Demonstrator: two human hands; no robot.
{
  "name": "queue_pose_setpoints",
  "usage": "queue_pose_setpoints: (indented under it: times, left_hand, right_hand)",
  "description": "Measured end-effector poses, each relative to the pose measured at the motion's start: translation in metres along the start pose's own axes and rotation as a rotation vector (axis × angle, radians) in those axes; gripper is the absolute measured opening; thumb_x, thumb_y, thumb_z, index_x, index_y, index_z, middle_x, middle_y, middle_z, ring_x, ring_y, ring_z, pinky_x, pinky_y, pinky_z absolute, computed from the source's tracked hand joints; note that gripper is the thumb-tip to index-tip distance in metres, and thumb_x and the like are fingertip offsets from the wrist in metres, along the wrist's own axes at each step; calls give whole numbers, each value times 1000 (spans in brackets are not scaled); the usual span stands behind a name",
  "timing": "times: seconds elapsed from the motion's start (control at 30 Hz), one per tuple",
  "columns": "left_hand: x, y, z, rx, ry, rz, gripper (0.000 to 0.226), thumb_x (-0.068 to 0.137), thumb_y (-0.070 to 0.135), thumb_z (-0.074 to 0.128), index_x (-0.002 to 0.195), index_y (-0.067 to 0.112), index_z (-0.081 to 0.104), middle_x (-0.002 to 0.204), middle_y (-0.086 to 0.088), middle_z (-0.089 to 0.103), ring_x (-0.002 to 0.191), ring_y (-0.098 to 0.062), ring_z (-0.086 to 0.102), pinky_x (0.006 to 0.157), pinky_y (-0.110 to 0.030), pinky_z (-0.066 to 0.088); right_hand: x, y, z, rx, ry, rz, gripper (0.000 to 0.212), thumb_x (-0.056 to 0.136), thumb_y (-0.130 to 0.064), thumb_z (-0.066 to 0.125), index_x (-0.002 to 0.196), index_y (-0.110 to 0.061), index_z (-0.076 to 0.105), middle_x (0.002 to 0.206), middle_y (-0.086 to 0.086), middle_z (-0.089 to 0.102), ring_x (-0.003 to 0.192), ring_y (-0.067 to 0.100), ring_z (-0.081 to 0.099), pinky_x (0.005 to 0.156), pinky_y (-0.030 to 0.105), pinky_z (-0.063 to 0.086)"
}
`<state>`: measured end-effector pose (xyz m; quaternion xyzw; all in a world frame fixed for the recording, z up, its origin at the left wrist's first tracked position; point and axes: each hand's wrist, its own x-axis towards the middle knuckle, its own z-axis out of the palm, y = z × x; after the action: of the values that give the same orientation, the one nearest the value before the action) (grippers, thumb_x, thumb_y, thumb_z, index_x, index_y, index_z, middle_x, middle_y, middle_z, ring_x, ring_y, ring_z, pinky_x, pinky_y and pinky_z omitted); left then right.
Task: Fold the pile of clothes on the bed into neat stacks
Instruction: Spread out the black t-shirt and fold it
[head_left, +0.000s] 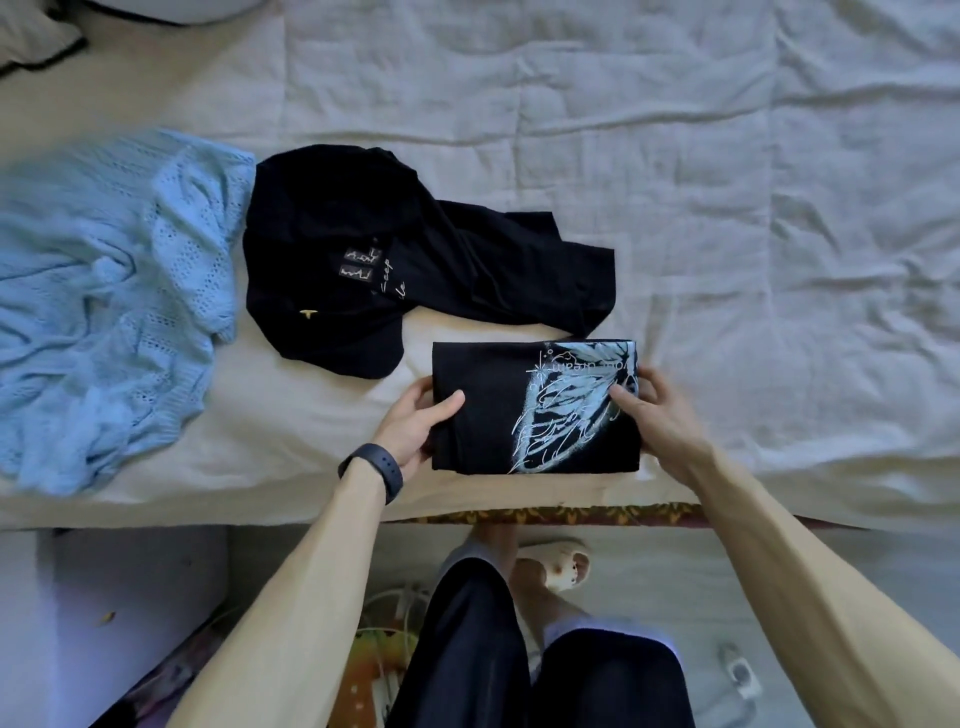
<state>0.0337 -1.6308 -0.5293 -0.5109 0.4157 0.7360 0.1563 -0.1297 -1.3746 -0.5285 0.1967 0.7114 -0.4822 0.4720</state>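
Tee (519, 410) sat folded near the front edge of the bed (727, 208). We gripped both sides, left hand (415, 423) thumb on top, right hand (657, 415) fingers curled over its edge.

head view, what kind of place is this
Most likely a home bedroom: a bed with a wrinkled white sheet, a blue knit and a crumpled black garment lying loose on it, and a folded black shirt near its front edge.
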Motion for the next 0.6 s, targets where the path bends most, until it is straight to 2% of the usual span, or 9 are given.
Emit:
queue_pose_setpoints:
  times: [0.07,0.1,0.17,0.2,0.3,0.4,0.5,0.6]
  left_hand:
    - [-4,-2,1,35,5,25,40,89,28,74,124,35,56,116,6,73,107,-18,70,77,-36,57]
    - [-7,-2,2,53,14,43,40,89,30,75,123,38,56,114,5,74,105,-19,71,77,-37,58]
    - [-14,1,8,58,17,94,41,88,29,75,122,43,57,111,2,75,102,-18,72,72,-35,59]
    - [-20,4,13,67,7,122,41,88,28,75,122,45,58,112,2,75,101,-18,73,70,-33,59]
    - [-46,18,36,134,-55,200,41,89,28,74,121,49,59,111,1,75,98,-17,73,67,-29,58]
    - [-88,43,79,210,-147,273,42,90,28,73,123,49,58,106,1,76,93,-16,74,64,-29,58]
    - [-146,79,141,293,-250,364,38,86,28,76,115,49,62,102,-1,77,89,-15,74,62,-31,57]
    - [-212,118,208,392,-430,429,57,72,32,89,122,39,62,101,-11,76,91,-27,74,68,-43,60]
  right_hand:
    - [-7,2,-1,13,17,-39,39,104,-16,57,142,-17,48,125,9,67,108,27,71,92,49,59]
    - [-12,2,-2,28,24,-64,37,104,-16,58,140,-20,50,121,8,69,102,23,73,84,43,62]
    - [-25,3,-8,81,41,-103,31,104,-16,58,133,-24,53,112,6,72,89,16,76,67,32,62]
    - [-35,4,-14,112,47,-119,31,104,-16,58,132,-26,53,111,5,72,88,17,76,66,32,62]
    - [-83,4,-40,199,76,-207,26,103,-17,59,125,-31,57,110,7,72,95,23,76,78,41,63]
    - [-154,-1,-79,279,138,-325,25,101,-16,62,121,-30,60,104,10,76,93,24,76,78,43,64]
    - [-235,-11,-125,342,236,-446,29,98,-20,66,123,-33,62,105,14,76,94,30,76,81,49,63]
    - [-316,-25,-172,400,349,-582,33,90,-29,71,120,-41,64,104,16,75,93,32,76,81,52,62]
